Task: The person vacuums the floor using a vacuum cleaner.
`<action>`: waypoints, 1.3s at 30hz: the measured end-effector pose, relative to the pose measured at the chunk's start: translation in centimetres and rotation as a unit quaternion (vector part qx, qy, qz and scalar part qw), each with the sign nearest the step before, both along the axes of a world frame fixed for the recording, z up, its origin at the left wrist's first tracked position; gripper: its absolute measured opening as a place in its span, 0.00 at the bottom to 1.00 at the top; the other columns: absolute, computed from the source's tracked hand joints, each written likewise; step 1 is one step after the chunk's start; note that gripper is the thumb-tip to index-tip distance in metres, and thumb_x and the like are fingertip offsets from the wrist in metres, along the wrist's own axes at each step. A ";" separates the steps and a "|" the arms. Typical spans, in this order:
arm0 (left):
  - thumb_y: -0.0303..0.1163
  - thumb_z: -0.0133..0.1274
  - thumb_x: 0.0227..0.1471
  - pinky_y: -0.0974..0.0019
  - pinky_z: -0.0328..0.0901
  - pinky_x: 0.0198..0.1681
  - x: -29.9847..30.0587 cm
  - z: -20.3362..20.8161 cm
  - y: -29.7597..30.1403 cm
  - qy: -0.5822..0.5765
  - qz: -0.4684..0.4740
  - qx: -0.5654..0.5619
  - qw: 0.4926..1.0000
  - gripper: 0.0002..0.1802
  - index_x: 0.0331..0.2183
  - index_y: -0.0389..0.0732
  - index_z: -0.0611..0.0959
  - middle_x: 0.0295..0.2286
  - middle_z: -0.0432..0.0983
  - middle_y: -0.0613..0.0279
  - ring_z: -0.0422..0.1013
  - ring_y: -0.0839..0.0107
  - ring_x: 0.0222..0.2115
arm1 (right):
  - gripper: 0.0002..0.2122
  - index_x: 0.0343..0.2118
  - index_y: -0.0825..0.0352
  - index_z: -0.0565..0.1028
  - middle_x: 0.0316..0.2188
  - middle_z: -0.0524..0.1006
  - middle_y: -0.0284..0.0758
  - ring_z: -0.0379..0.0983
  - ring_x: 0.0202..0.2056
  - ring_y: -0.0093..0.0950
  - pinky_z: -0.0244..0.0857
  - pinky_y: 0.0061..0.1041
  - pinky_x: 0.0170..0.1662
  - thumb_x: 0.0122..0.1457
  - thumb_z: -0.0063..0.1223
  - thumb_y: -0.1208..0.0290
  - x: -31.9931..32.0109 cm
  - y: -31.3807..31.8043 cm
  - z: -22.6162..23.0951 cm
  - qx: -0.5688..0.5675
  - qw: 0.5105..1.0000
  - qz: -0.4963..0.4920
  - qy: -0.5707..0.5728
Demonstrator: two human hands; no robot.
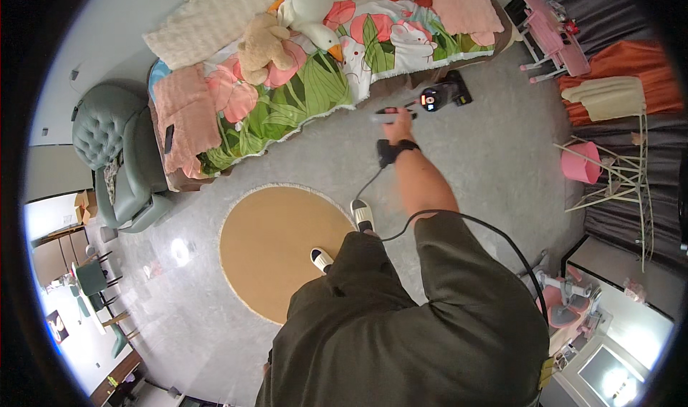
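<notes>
My right hand (pixel 398 129) reaches forward over the floor, its fingers wrapped around the grey handle (pixel 382 118) of an upright floor cleaner. Beyond the hand, the cleaner's dark body (pixel 432 100) shows a small round lit display. Its black floor head (pixel 459 88) lies on the grey floor close to the bed's edge. A black band with a small box (pixel 389 152) circles my right wrist, and a cable trails from it. My left hand is not in view.
The bed (pixel 308 98) with a floral cover, plush toys and pillows stands ahead. A round tan rug (pixel 287 249) lies near my feet. To the left is a green armchair (pixel 118 152); on the right are a pink desk (pixel 555 38), a pink bin (pixel 580 162) and a metal rack (pixel 631 170).
</notes>
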State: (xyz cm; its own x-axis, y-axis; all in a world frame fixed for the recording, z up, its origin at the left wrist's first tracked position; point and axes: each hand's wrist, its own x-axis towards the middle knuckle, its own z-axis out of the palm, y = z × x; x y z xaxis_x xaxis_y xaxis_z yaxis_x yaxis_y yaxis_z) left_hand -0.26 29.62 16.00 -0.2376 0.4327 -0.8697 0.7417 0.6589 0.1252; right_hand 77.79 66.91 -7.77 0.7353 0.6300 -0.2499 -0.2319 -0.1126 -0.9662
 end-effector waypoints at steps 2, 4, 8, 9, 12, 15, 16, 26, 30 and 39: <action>0.30 0.44 0.45 0.66 0.62 0.17 0.8 0.0 1.5 -0.002 -0.003 -0.007 1.000 0.11 0.29 0.35 0.78 0.24 0.77 0.57 0.66 0.72 0.14 | 0.18 0.31 0.67 0.67 0.28 0.71 0.34 0.69 0.33 0.27 0.66 0.28 0.38 0.33 0.59 0.81 5.4 -4.5 -2.8 -0.201 0.894 0.056 -0.396; 0.30 0.44 0.46 0.67 0.61 0.16 0.0 1.5 0.8 0.021 0.001 -0.014 1.000 0.11 0.29 0.34 0.78 0.24 0.77 0.57 0.65 0.72 0.14 | 0.07 0.27 0.61 0.69 0.27 0.71 0.32 0.67 0.33 0.29 0.58 0.40 0.41 0.42 0.51 0.73 6.2 -6.6 -2.8 -0.133 0.988 -0.073 -0.033; 0.31 0.45 0.46 0.67 0.60 0.15 -3.9 0.4 2.8 0.005 -0.073 -0.003 0.997 0.11 0.29 0.34 0.78 0.23 0.76 0.58 0.64 0.73 0.13 | 0.02 0.28 0.62 0.67 0.25 0.68 0.31 0.65 0.30 0.26 0.61 0.34 0.38 0.51 0.47 0.73 10.7 -11.7 -1.2 -0.030 0.906 -0.291 0.306; 0.31 0.45 0.46 0.68 0.60 0.15 -5.0 0.6 3.3 0.008 -0.087 0.004 0.996 0.11 0.29 0.34 0.78 0.23 0.76 0.58 0.64 0.73 0.13 | 0.03 0.29 0.63 0.67 0.25 0.68 0.31 0.65 0.30 0.27 0.61 0.35 0.39 0.51 0.47 0.73 9.3 -11.6 0.0 -0.037 0.905 -0.278 0.318; 0.31 0.45 0.46 0.68 0.59 0.14 -6.0 -1.9 8.9 -0.016 -0.140 0.015 0.990 0.11 0.29 0.34 0.78 0.23 0.76 0.58 0.63 0.74 0.12 | 0.04 0.31 0.63 0.67 0.26 0.68 0.31 0.65 0.31 0.29 0.62 0.37 0.40 0.53 0.47 0.72 8.4 -13.3 2.0 -0.010 0.904 -0.250 0.346; 0.31 0.46 0.46 0.69 0.59 0.13 -4.9 -3.4 15.7 -0.028 -0.137 0.012 0.990 0.11 0.29 0.34 0.78 0.23 0.76 0.58 0.63 0.74 0.11 | 0.06 0.32 0.63 0.66 0.25 0.68 0.32 0.66 0.32 0.30 0.63 0.37 0.41 0.52 0.48 0.70 4.5 -12.7 2.9 0.007 0.901 -0.202 0.385; 0.31 0.46 0.46 0.69 0.58 0.13 -4.1 -3.5 18.1 -0.031 -0.130 0.009 0.991 0.11 0.29 0.34 0.78 0.23 0.76 0.58 0.62 0.74 0.11 | 0.07 0.32 0.62 0.66 0.25 0.68 0.32 0.66 0.32 0.30 0.63 0.36 0.40 0.52 0.48 0.69 2.6 -12.0 3.2 0.030 0.892 -0.225 0.391; 0.32 0.46 0.46 0.73 0.52 0.08 -6.1 -4.5 31.5 -0.080 -0.061 0.051 0.994 0.13 0.32 0.33 0.76 0.23 0.77 0.56 0.56 0.78 0.06 | 0.10 0.32 0.67 0.62 0.29 0.66 0.36 0.69 0.34 0.30 0.67 0.31 0.37 0.46 0.49 0.78 -22.5 -2.9 5.4 0.180 0.921 -0.080 0.335; 0.34 0.44 0.47 0.71 0.54 0.08 -9.1 -6.9 31.7 -0.100 -0.115 0.032 0.988 0.14 0.33 0.34 0.76 0.24 0.77 0.59 0.57 0.76 0.06 | 0.07 0.30 0.66 0.64 0.27 0.68 0.36 0.69 0.32 0.31 0.66 0.30 0.37 0.48 0.46 0.72 -32.3 -0.1 4.4 0.214 0.952 -0.115 0.186; 0.36 0.49 0.43 0.67 0.65 0.26 -22.6 -13.5 22.7 0.011 -0.128 0.004 0.992 0.14 0.31 0.37 0.79 0.24 0.77 0.59 0.71 0.75 0.23 | 0.08 0.25 0.67 0.68 0.28 0.69 0.35 0.66 0.28 0.24 0.71 0.25 0.35 0.50 0.45 0.67 -50.6 4.2 18.3 0.015 0.778 0.017 0.628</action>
